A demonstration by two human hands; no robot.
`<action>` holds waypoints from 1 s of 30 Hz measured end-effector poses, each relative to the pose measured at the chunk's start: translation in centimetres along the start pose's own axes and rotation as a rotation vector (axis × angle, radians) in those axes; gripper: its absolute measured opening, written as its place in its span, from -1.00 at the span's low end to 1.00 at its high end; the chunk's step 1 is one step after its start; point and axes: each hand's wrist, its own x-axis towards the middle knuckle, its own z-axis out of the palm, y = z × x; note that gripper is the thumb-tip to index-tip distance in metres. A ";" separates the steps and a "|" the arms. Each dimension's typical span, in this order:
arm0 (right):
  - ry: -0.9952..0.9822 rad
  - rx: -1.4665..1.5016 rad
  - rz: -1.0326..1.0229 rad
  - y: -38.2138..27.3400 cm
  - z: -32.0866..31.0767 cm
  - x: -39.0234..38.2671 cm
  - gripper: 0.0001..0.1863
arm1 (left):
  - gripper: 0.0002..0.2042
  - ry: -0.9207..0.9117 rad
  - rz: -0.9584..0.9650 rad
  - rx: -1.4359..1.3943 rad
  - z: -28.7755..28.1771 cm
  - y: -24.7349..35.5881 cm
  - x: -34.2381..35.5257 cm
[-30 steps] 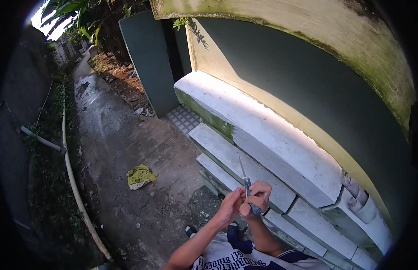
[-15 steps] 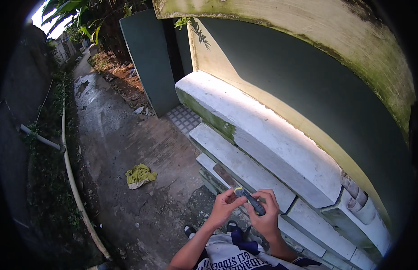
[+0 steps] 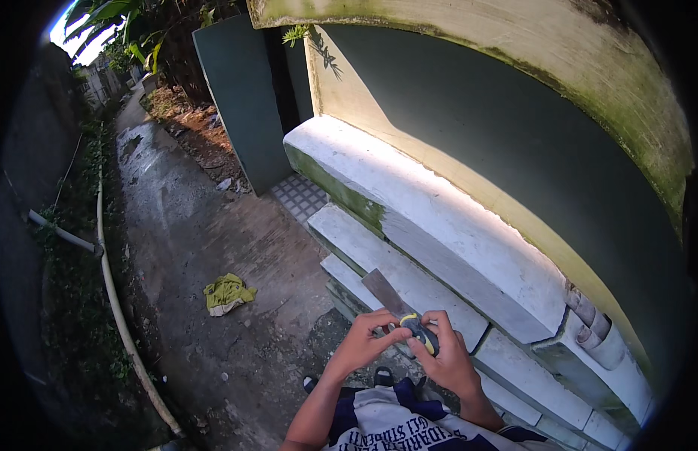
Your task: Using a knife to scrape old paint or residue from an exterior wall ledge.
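Both hands are closed on a scraper [image 3: 386, 292] in front of my body. It has a flat, dull metal blade and a dark grey handle with yellow parts. My left hand [image 3: 364, 342] pinches the handle near the blade end with thumb and fingers. My right hand [image 3: 448, 353] grips the handle from the other side, its thumb on the lower part. The blade points up and to the left, over the pale ledges. Fingers hide some of the handle.
White-topped stepped ledges [image 3: 432, 233] run along the green and cream wall at right. Curved tile-like pieces [image 3: 589, 319] lie at their near end. A yellow-green cloth [image 3: 229, 293] rests on the concrete path. At left, a long pale pipe [image 3: 116, 301] lies beside plants.
The scraper has turned a little in my hands, and more of its blade's broad face shows. Both hands still hold it. The whole view has shifted slightly.
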 end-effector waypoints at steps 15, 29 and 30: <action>0.154 -0.555 -0.128 -6.0 -0.2 1.7 -0.37 | -0.66 0.470 0.989 0.808 -15.1 11.3 19.4; 0.066 -0.881 0.037 -8.0 1.4 4.4 -0.22 | -0.74 0.318 0.966 0.660 -15.6 7.8 21.8; 0.069 -0.912 0.076 -8.3 1.8 4.5 -0.21 | -0.75 0.324 0.963 0.638 -15.8 7.7 21.8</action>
